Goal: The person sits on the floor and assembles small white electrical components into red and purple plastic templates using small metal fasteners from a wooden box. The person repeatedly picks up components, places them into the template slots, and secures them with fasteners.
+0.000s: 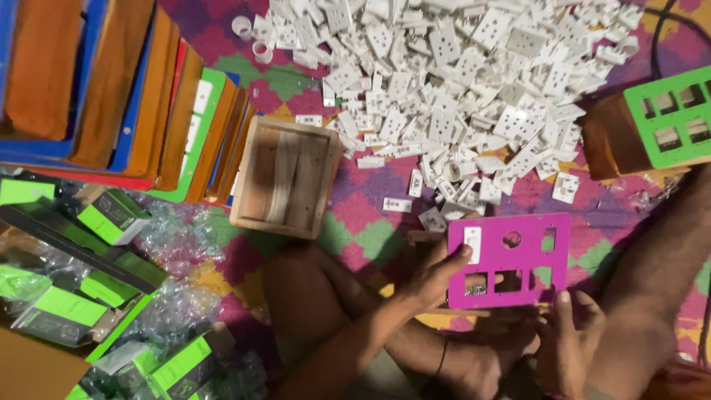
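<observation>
A magenta panel (518, 259) with several cut-outs lies over a wooden box, just in front of my crossed legs. My left hand (437, 274) grips its left edge, thumb pressing on a white switch piece (472, 244) set in one cut-out. Along the panel's lower edge, my right hand (566, 344) holds it from below with a finger pointing up. A big heap of white plastic switch and socket parts (459, 81) lies on the patterned mat beyond the panel.
An open, empty wooden box (285, 178) sits left of the heap. A wooden box with a green panel (663, 126) stands at the right. Stacked coloured panels and boxes (118, 89) fill the upper left; green cartons and plastic wrap (104, 289) lie lower left.
</observation>
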The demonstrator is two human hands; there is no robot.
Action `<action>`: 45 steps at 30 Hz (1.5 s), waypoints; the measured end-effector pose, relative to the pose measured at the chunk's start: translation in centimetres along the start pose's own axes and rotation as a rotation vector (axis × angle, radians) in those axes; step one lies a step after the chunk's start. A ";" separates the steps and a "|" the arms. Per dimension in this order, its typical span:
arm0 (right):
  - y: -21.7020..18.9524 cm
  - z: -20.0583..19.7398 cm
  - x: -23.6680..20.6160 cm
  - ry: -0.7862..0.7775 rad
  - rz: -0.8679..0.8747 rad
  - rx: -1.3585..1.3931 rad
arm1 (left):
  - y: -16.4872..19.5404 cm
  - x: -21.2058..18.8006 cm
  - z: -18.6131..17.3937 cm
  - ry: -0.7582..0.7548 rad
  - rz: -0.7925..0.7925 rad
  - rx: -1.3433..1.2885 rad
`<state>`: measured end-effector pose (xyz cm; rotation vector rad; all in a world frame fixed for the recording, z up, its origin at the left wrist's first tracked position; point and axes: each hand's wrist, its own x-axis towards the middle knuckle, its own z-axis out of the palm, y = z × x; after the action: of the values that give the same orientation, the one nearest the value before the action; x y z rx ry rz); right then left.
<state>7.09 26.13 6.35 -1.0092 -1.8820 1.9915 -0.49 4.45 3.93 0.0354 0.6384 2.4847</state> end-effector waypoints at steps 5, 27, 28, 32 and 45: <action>-1.7 -0.7 0.3 -0.351 0.020 0.291 | 0.2 0.1 -2.1 0.150 0.015 0.591; -15.3 3.2 2.8 -0.339 -0.090 0.266 | 1.5 -1.4 1.1 0.021 0.909 1.789; -15.6 3.9 2.8 -0.342 -0.087 0.228 | 1.2 -1.3 0.8 0.063 0.896 1.681; -15.5 6.6 3.5 -0.374 -0.093 0.129 | 0.0 -0.8 0.7 0.190 0.735 1.247; 1.1 10.7 -1.4 -0.680 -0.904 -1.485 | 6.0 1.1 -3.1 0.522 0.538 0.401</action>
<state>1.91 16.63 5.10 0.5712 -3.2424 0.1697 -5.02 -0.63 3.78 -0.3421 1.5105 2.8397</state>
